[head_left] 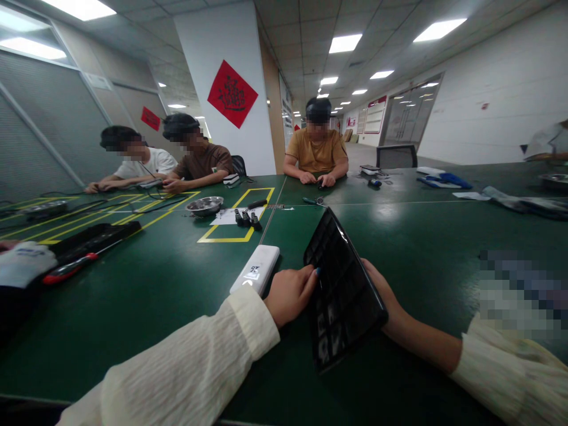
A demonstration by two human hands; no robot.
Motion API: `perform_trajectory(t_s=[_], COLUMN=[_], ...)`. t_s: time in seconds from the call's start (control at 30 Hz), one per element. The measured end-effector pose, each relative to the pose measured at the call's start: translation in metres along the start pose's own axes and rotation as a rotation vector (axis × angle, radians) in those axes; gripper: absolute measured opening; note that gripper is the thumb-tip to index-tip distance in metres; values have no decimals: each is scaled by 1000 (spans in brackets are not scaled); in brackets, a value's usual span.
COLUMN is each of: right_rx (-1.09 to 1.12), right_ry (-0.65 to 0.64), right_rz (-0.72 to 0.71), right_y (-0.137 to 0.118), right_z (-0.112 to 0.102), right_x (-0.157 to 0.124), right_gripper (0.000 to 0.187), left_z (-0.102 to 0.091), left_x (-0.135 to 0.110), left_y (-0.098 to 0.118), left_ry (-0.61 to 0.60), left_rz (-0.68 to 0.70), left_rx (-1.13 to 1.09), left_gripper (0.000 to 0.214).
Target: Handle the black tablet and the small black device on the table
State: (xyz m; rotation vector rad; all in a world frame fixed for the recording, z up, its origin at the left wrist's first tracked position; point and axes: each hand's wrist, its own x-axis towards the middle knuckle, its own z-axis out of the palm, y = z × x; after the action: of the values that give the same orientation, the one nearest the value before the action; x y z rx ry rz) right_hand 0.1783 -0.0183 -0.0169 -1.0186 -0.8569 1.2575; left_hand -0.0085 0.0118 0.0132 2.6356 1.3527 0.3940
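Note:
In front of me a black tray (341, 254) divided into a grid of small compartments is held steeply tilted. My right hand (381, 293) grips its right edge, with the fingers hidden behind it. My left hand (290, 293) reaches to the left side of the tray, its fingers pressed together against the grid. A spot of blue shows at the fingertips; whether it is a nail or a small part I cannot tell. Pale, shiny bits show in the lower compartments. Just beyond my left hand, a white power bank (257, 269) lies on the green table (177, 302).
A metal bowl (205, 206), several black cylindrical parts (248, 219) and pliers (313, 201) lie farther back. At left are a red-handled screwdriver (71, 268), a black case (95, 241) and a co-worker's gloved hand (26, 263). Three people sit across the table.

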Motion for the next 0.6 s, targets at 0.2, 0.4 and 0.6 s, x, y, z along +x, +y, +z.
perform_trajectory(t_s=[0.2,0.4,0.6], right_rx=[3,28,53], right_ry=[-7,8,-17], right_rz=[3,24,27], right_y=[2,-1,2], right_z=[0,1,-1], right_x=[0,-1,0], right_gripper=[21,22,19], left_z=[0,2,1], left_x=[-1,-3,-2], left_y=[0,-2,-1], left_ry=[-26,12,-14], left_rz=[5,69,39], left_rx=[-31,9,0], left_gripper=[49,41,56])
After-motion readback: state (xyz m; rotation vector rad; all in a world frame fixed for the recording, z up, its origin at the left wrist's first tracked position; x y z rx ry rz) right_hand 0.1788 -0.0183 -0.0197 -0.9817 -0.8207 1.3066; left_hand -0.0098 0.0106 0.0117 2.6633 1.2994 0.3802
